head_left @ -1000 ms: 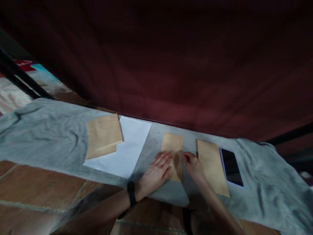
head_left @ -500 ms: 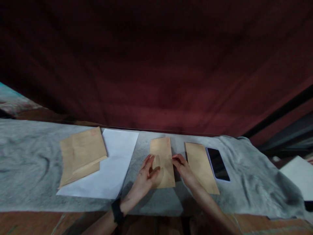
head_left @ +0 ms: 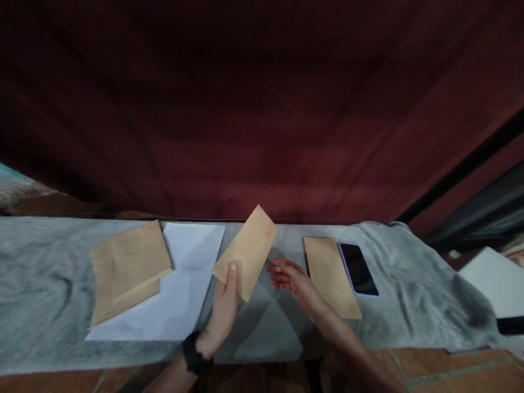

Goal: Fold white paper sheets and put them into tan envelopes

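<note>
My left hand (head_left: pixel 227 297), with a dark watch at the wrist, grips a brown paper envelope (head_left: pixel 250 245) near its lower end, thumb on top. The envelope is raised off the cloth and tilted, its far end leaning right; faint red print shows at that end. Just right of it, my right hand (head_left: pixel 289 275) hovers with fingers apart and nothing in them. Another brown envelope (head_left: pixel 329 273) lies flat beyond the right hand. On the left, several brown envelopes (head_left: pixel 131 259) overlap a stack of white paper (head_left: pixel 190 267).
A grey cloth (head_left: pixel 41 273) covers the long surface. A phone (head_left: pixel 360 270) in a pale purple case lies beside the right envelope. A dark red curtain (head_left: pixel 262 136) hangs behind. At the far right is a white flat object (head_left: pixel 495 281).
The middle envelope has been lifted from the cloth by my left hand and turned clockwise. My right hand has come away from its edge, fingers spreading. The view has shifted slightly.
</note>
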`<state>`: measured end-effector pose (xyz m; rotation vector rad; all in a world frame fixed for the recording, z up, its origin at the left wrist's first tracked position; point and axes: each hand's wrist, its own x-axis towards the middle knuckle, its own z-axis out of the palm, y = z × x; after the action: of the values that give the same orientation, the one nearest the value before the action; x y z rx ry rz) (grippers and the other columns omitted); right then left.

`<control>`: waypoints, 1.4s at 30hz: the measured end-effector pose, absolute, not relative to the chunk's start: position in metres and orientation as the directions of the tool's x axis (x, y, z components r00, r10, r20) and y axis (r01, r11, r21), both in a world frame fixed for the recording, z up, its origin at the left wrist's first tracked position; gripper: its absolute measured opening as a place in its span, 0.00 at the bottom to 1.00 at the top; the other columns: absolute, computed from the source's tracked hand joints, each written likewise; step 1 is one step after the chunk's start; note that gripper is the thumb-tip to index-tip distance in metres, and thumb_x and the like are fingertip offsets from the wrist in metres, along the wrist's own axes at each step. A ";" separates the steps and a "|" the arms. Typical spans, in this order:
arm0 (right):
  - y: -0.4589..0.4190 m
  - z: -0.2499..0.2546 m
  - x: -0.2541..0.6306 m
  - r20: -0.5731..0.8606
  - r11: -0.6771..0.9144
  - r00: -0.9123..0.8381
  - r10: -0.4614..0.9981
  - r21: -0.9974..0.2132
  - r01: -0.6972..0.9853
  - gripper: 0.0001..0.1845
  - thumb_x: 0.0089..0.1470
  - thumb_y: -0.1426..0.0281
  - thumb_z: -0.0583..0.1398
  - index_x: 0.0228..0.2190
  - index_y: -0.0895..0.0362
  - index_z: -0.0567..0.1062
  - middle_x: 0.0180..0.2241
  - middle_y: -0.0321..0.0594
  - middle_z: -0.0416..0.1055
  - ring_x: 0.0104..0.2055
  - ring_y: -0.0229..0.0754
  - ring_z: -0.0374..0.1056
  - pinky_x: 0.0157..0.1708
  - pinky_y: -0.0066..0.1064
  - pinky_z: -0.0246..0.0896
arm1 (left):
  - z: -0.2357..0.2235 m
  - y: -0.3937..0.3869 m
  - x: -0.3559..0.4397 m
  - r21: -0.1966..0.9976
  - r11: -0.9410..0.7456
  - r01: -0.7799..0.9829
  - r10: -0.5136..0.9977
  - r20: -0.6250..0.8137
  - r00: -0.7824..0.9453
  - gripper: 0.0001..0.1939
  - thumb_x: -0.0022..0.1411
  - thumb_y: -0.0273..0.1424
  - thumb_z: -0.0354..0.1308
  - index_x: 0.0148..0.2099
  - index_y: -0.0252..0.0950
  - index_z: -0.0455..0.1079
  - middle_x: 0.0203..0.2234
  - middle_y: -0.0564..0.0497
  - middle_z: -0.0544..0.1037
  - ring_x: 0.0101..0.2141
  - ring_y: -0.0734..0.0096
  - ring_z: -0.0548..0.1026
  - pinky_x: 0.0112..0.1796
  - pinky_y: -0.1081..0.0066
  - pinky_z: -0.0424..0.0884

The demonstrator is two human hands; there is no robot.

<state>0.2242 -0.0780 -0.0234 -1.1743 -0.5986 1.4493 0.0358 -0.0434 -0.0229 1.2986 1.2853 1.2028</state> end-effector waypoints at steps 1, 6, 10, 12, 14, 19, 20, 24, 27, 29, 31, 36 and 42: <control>-0.078 -0.026 0.223 -0.343 -0.269 0.102 0.934 -0.861 -0.431 0.27 0.42 0.51 0.70 0.40 0.55 0.78 0.37 0.43 0.80 0.34 0.43 0.75 0.35 0.35 0.71 | -0.022 -0.044 0.039 0.999 0.046 0.001 0.996 -0.046 -0.072 0.29 0.71 0.50 0.52 0.63 0.36 0.67 0.60 0.42 0.74 0.61 0.58 0.70 0.63 0.62 0.64; -0.078 -0.036 0.216 -0.339 -0.293 0.045 0.940 -0.865 -0.408 0.29 0.42 0.48 0.70 0.40 0.55 0.78 0.36 0.41 0.79 0.34 0.44 0.75 0.31 0.33 0.71 | -0.035 -0.067 0.058 0.870 0.395 -0.295 0.916 -0.349 0.197 0.38 0.65 0.57 0.56 0.66 0.36 0.64 0.58 0.40 0.76 0.53 0.54 0.78 0.46 0.62 0.80; -0.078 -0.041 0.218 -0.357 -0.309 0.121 0.926 -0.904 -0.297 0.28 0.39 0.52 0.71 0.41 0.52 0.77 0.29 0.34 0.77 0.27 0.41 0.72 0.23 0.29 0.67 | -0.040 -0.080 0.059 0.797 0.531 -0.287 0.805 -0.368 0.466 0.36 0.63 0.53 0.61 0.66 0.40 0.63 0.58 0.41 0.75 0.53 0.52 0.78 0.40 0.61 0.81; -0.081 -0.043 0.221 -0.362 -0.332 0.093 0.927 -0.912 -0.242 0.27 0.42 0.52 0.69 0.41 0.53 0.76 0.24 0.30 0.74 0.21 0.38 0.68 0.19 0.28 0.64 | -0.036 -0.082 0.054 0.774 0.581 -0.252 0.741 -0.375 0.557 0.33 0.61 0.49 0.64 0.63 0.40 0.66 0.57 0.42 0.76 0.54 0.52 0.77 0.42 0.60 0.81; -0.085 -0.045 0.222 -0.364 -0.348 0.054 0.930 -0.917 -0.196 0.26 0.45 0.53 0.67 0.43 0.53 0.75 0.21 0.27 0.70 0.19 0.37 0.65 0.18 0.27 0.63 | -0.031 -0.085 0.047 0.772 0.606 -0.192 0.693 -0.393 0.605 0.29 0.61 0.47 0.65 0.60 0.40 0.69 0.56 0.42 0.77 0.56 0.52 0.76 0.44 0.60 0.80; -0.091 -0.048 0.229 -0.347 -0.332 0.100 0.932 -0.933 -0.143 0.22 0.46 0.55 0.66 0.40 0.53 0.75 0.20 0.28 0.69 0.19 0.37 0.65 0.18 0.27 0.61 | -0.029 -0.095 0.034 0.766 0.643 -0.015 0.600 -0.491 0.632 0.24 0.59 0.49 0.65 0.48 0.35 0.76 0.45 0.42 0.82 0.45 0.57 0.81 0.39 0.66 0.79; -0.091 -0.048 0.232 -0.342 -0.325 0.135 0.930 -0.936 -0.135 0.20 0.45 0.56 0.66 0.38 0.53 0.75 0.21 0.29 0.69 0.19 0.37 0.65 0.18 0.26 0.60 | -0.029 -0.097 0.033 0.762 0.646 0.048 0.543 -0.503 0.672 0.24 0.60 0.50 0.64 0.45 0.34 0.77 0.41 0.41 0.82 0.41 0.58 0.82 0.37 0.67 0.78; -0.088 -0.050 0.245 -0.338 -0.334 0.142 0.930 -0.941 -0.050 0.13 0.44 0.58 0.65 0.28 0.52 0.72 0.20 0.27 0.66 0.19 0.35 0.62 0.16 0.24 0.56 | -0.025 -0.097 0.034 0.917 0.329 0.226 0.513 -0.374 0.773 0.24 0.69 0.49 0.53 0.38 0.34 0.78 0.32 0.43 0.82 0.34 0.61 0.82 0.35 0.67 0.78; -0.088 -0.054 0.249 -0.296 -0.299 0.088 0.951 -0.954 0.020 0.09 0.46 0.61 0.64 0.26 0.52 0.71 0.19 0.28 0.67 0.19 0.35 0.61 0.17 0.24 0.57 | -0.022 -0.087 0.033 0.885 -0.333 0.324 0.697 -0.001 0.717 0.18 0.73 0.42 0.50 0.49 0.41 0.78 0.46 0.45 0.82 0.47 0.59 0.80 0.50 0.61 0.76; -0.089 -0.057 0.247 -0.249 -0.253 0.077 0.966 -0.966 0.053 0.07 0.47 0.63 0.63 0.29 0.52 0.75 0.22 0.31 0.71 0.21 0.37 0.65 0.21 0.26 0.61 | -0.025 -0.081 0.032 0.646 -0.653 0.395 0.633 0.179 0.753 0.19 0.72 0.38 0.52 0.63 0.45 0.70 0.60 0.48 0.74 0.60 0.58 0.71 0.61 0.56 0.68; -0.092 -0.060 0.243 -0.208 -0.217 0.086 0.974 -0.970 0.107 0.10 0.49 0.63 0.61 0.35 0.51 0.78 0.24 0.32 0.74 0.23 0.41 0.69 0.25 0.30 0.66 | -0.032 -0.079 0.030 0.430 -0.800 0.419 0.540 0.211 0.815 0.29 0.71 0.38 0.56 0.71 0.45 0.57 0.68 0.48 0.63 0.67 0.56 0.61 0.65 0.52 0.62; -0.102 -0.067 0.241 -0.046 -0.163 0.239 0.970 -0.851 0.499 0.20 0.54 0.64 0.59 0.49 0.50 0.78 0.31 0.41 0.80 0.31 0.50 0.76 0.36 0.39 0.70 | -0.058 -0.086 0.031 0.213 -0.873 0.440 0.476 0.165 0.864 0.39 0.71 0.42 0.55 0.76 0.41 0.41 0.72 0.46 0.52 0.70 0.55 0.52 0.67 0.49 0.56; -0.106 -0.063 0.236 0.203 -0.071 0.256 0.945 -0.637 0.768 0.20 0.61 0.68 0.54 0.53 0.54 0.75 0.48 0.53 0.77 0.50 0.57 0.74 0.52 0.49 0.68 | -0.072 -0.081 0.034 0.222 -0.850 0.478 0.522 0.234 0.820 0.36 0.74 0.40 0.49 0.76 0.36 0.40 0.71 0.42 0.55 0.70 0.58 0.54 0.67 0.53 0.56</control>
<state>0.2364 -0.1058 -0.0633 -1.8802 -1.5546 0.3492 0.0343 -0.0807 -0.0719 2.8491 0.7880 0.4327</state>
